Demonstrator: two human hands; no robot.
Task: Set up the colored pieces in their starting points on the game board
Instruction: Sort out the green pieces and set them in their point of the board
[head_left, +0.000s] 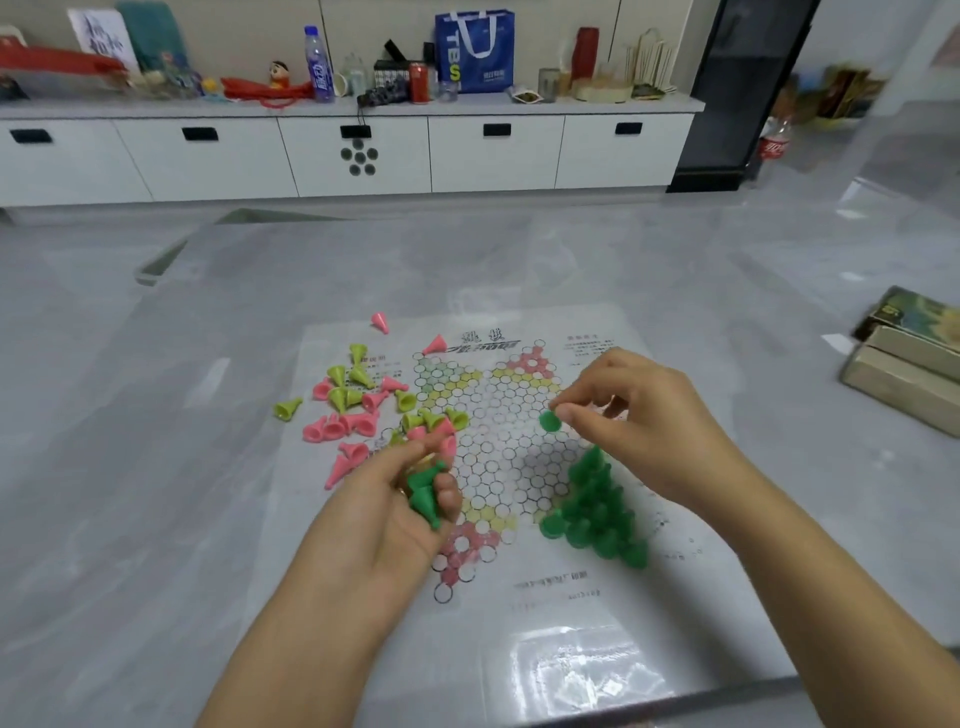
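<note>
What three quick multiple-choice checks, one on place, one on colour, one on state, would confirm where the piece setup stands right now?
1. Where do the standing green pieces sit on the game board?
A. In the point nearest the right forearm
B. In the far point by the printed title
C. Off the board on the table

2. What colour is the piece pinched by the right hand?
A. Pink
B. Yellow-green
C. Green

3. What is the state of the left hand?
A. Flat and holding nothing
B. Curled round spare green pieces
C. Pressing on the board

Answers: 1 A, the cluster stands by the right forearm; 2 C, its round base shows green; 3 B, green cones lie in the curled fingers.
</note>
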